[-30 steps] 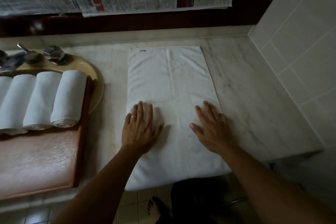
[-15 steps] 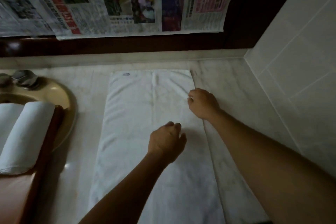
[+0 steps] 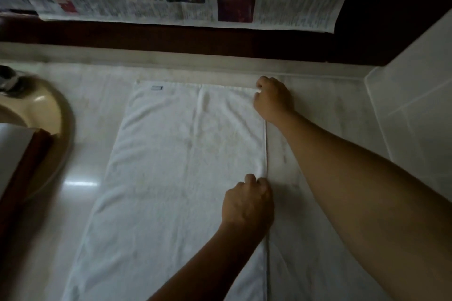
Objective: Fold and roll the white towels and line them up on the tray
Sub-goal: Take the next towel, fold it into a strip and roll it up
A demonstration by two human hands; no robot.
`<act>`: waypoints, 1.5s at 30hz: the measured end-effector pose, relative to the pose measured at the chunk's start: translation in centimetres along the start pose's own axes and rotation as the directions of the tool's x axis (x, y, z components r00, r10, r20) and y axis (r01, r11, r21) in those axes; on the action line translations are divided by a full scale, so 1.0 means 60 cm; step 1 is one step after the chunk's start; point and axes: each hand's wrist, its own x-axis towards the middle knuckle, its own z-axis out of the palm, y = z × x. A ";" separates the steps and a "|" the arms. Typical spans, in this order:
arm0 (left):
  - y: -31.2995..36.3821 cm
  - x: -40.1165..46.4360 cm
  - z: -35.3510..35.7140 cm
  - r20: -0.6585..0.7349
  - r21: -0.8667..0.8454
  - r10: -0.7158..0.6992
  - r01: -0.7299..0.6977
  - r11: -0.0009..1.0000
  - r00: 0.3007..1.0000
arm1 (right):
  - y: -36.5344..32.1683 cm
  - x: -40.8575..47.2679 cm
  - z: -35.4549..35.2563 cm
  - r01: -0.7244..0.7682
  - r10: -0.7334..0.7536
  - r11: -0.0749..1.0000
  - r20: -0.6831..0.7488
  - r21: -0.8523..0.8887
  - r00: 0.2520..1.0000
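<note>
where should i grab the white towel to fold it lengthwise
Along its right long edge, coming from the right. The white towel lies flat, lengthwise away from the person on the counter, so only its edges can be pinched. The right hand grips the far right corner, the left hand the same edge nearer; probably both lift it leftward together.

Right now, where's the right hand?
In the head view the right hand sits upper right of centre, pinching the far right corner of the white towel near the back ledge of the counter, beyond the left hand.
</note>
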 end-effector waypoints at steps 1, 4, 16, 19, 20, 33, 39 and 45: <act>0.001 0.003 -0.001 0.019 0.019 0.003 -0.003 1.000 1.000 | 0.000 0.004 0.001 -0.012 0.012 1.000 0.019 -0.001 1.000; -0.001 0.011 -0.006 0.029 -0.032 -0.029 0.030 0.999 0.999 | -0.003 0.013 0.001 -0.066 0.066 0.998 0.043 0.006 0.997; -0.084 -0.027 -0.041 0.063 -0.900 -0.516 0.273 0.341 0.854 | -0.078 0.000 -0.059 -0.171 0.179 0.726 0.058 0.666 0.982; -0.100 -0.052 -0.061 0.012 -0.948 -0.579 0.193 0.252 0.815 | -0.124 -0.006 -0.075 -0.181 0.141 0.643 0.117 0.744 0.983; -0.107 -0.061 -0.068 -0.010 -0.951 -0.592 0.175 0.255 0.806 | -0.139 -0.007 -0.079 -0.198 0.137 0.617 0.144 0.761 0.980; -0.341 -0.137 -0.130 -0.180 -0.885 -0.546 0.108 0.453 0.818 | -0.370 0.015 -0.015 0.005 -0.075 0.823 0.100 0.568 0.992; -0.452 -0.125 -0.101 -0.197 -0.678 -0.535 0.280 0.680 0.822 | -0.445 0.025 0.092 0.038 -0.078 0.967 0.153 0.251 0.985; -0.486 -0.109 -0.090 -0.136 -0.600 -0.515 0.344 0.723 0.846 | -0.463 0.018 0.153 -0.020 0.003 0.987 0.109 0.157 0.994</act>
